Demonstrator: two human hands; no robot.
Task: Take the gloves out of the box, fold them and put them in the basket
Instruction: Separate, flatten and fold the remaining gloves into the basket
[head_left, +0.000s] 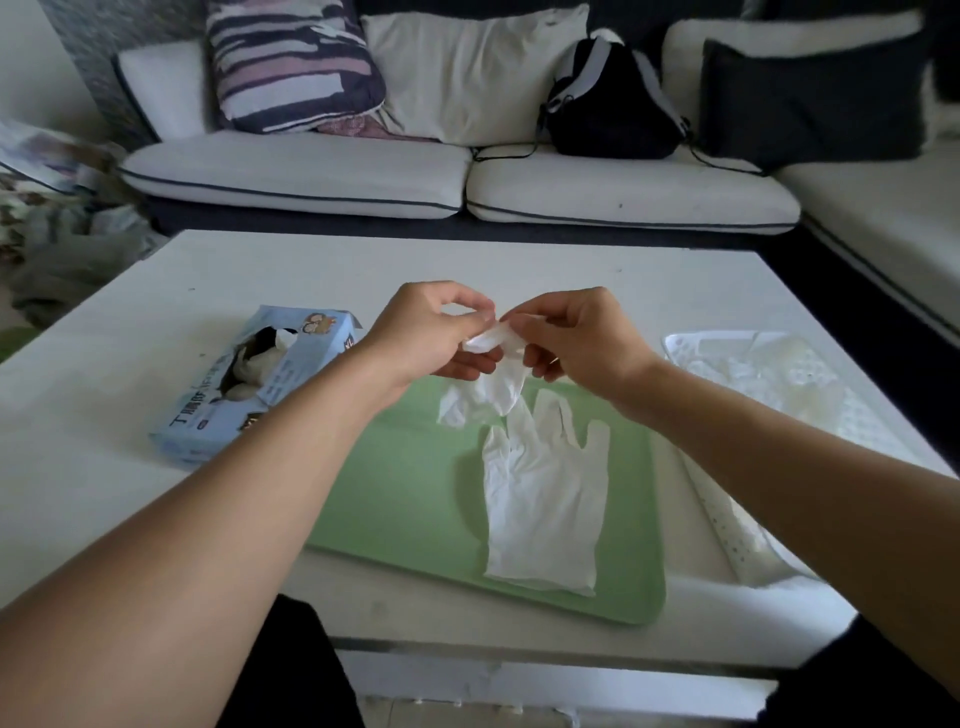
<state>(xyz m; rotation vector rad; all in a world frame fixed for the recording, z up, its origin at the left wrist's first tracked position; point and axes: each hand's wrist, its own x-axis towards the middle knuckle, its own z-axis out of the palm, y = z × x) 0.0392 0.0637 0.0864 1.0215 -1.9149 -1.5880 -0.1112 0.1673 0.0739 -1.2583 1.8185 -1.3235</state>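
Head view of a white tabletop (104, 467) in front of a sofa (467, 182). A green mat (415, 509) lies at the near centre of the tabletop and serves as the reference for all positions. Above the far edge of the mat, the left hand (421, 332) and the right hand (576, 338) are raised close together, each pinching with thumb and fingertips the upper end of one white held glove (493, 384). The held glove hangs crumpled between the two hands, its lower part reaching down toward the far edge of the mat. A second white flat glove (545, 493) lies spread on the mat, fingers pointing away from the person and cuff toward the near edge; its fingertips lie just beside the hanging end of the held glove. To the left of the mat stands a light blue glove box (218, 415), its top opening torn wide, with pale gloves showing inside. To the right of the mat sits a white perforated basket (727, 525), partly hidden by the right forearm; pale material shows inside it, but what it is cannot be told. Beyond the mat, on the sofa, rest a striped cushion (291, 67), a white cushion (457, 73) and a black backpack (613, 104).
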